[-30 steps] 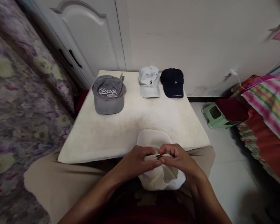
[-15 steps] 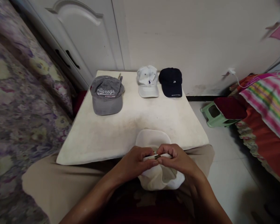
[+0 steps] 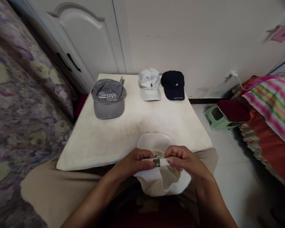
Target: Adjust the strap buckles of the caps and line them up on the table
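A white cap [image 3: 154, 186] lies upturned at the table's near edge and over my lap, its brim pointing away from me and its inside showing. Across its back opening runs a narrow white strap [image 3: 164, 161] with a brassy buckle [image 3: 157, 162]. My left hand [image 3: 140, 160] pinches the strap just left of the buckle, thumb against the metal. On the other side, my right hand [image 3: 181, 158] pinches the strap's right part between thumb and fingers. Part of the cap's rim is hidden behind both hands.
On the cream-covered table [image 3: 104, 139] sit a grey cap [image 3: 109, 106] at the left, a pale cap [image 3: 150, 85] and a navy cap [image 3: 173, 84] at the back. A green stool [image 3: 215, 117] stands on the floor at right, beside a bed [image 3: 270, 126]. A floral curtain [image 3: 26, 110] hangs left.
My hands have moved apart; the right one shifted right along the strap. The buckle and a stretch of strap now show between them. The view has tilted slightly.
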Available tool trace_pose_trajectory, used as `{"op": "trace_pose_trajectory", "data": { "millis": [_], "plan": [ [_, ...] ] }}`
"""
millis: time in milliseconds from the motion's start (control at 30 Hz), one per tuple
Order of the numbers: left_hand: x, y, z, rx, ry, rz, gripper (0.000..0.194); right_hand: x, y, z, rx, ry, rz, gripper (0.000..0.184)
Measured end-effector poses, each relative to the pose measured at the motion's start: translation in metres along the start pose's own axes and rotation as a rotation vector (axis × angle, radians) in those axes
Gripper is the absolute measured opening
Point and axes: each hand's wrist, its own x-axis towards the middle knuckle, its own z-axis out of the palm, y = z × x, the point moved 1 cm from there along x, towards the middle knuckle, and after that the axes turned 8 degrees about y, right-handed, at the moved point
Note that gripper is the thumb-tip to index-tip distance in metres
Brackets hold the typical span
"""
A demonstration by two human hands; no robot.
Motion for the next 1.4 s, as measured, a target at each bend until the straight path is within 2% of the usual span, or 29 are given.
{"op": "trace_pose_trajectory", "data": {
  "millis": [167,300,533,700,767,833,967,1067,1167,1267,1400],
  "plan": [
    [0.001,0.006,0.005,0.001,-0.035,0.007,0.030,0.004,0.003,0.004,0.059,0.010,0.003,0.025],
    [0.000,0.005,0.006,-0.009,-0.011,0.025,0.031,0.005,0.003,0.008,0.093,0.020,-0.008,0.024],
    [-0.003,0.003,0.001,-0.068,0.009,0.040,0.037,0.005,-0.001,0.003,0.078,0.076,-0.017,0.024],
    [-0.007,0.020,0.000,0.148,-0.031,0.082,0.031,0.008,-0.012,0.009,0.067,0.070,-0.027,0.023],
    [-0.008,0.025,0.001,0.168,-0.025,0.104,0.030,0.010,-0.016,0.011,0.076,0.060,-0.039,0.022],
    [-0.009,0.025,0.000,0.116,-0.008,0.110,0.032,0.011,-0.020,0.011,0.083,0.025,-0.036,0.023],
    [-0.011,0.020,-0.008,-0.024,0.036,0.109,0.033,0.009,-0.020,0.003,0.073,-0.134,0.057,0.028],
    [-0.011,0.021,-0.015,-0.076,0.005,0.127,0.034,0.007,-0.021,-0.004,0.058,-0.202,0.072,0.025],
    [-0.009,0.027,-0.021,-0.111,-0.034,0.152,0.035,0.008,-0.028,-0.008,0.066,-0.192,-0.003,0.026],
    [-0.006,0.034,-0.027,-0.153,-0.058,0.159,0.035,0.011,-0.041,-0.008,0.072,-0.121,-0.081,0.026],
    [-0.003,0.040,-0.030,-0.307,-0.073,0.161,0.028,0.019,-0.053,-0.009,0.132,-0.073,-0.088,0.028]
  ]
}}
